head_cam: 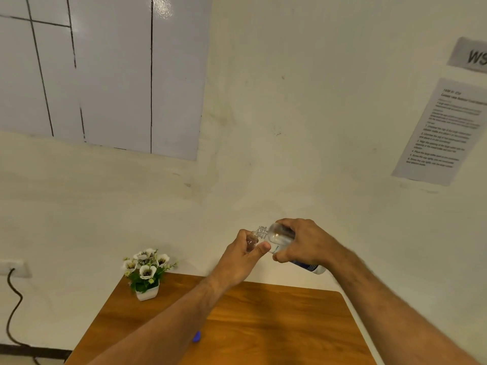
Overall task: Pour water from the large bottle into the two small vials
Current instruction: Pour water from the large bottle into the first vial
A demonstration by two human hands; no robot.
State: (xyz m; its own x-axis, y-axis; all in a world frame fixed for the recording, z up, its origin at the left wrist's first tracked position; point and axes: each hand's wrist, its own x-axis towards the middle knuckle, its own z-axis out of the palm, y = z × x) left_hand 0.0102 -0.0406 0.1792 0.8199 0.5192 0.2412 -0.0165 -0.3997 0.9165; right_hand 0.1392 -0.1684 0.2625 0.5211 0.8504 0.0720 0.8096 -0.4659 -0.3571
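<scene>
Here, two bare arms reach forward above a wooden bench [276, 325]. The right hand [303, 243] has its fingers curled around a clear large bottle [280, 237], tipped on its side with the uncapped neck pointing left. The left hand [243, 255] pinches a small vial [251, 242] between curled fingers and thumb, holding it just under the bottle's mouth, touching or nearly so. Both are raised in the air in front of a pale wall. On the bench's far left corner stands a small pot of white flowers [146, 273]. A small blue object [196, 336] lies beside the left forearm.
</scene>
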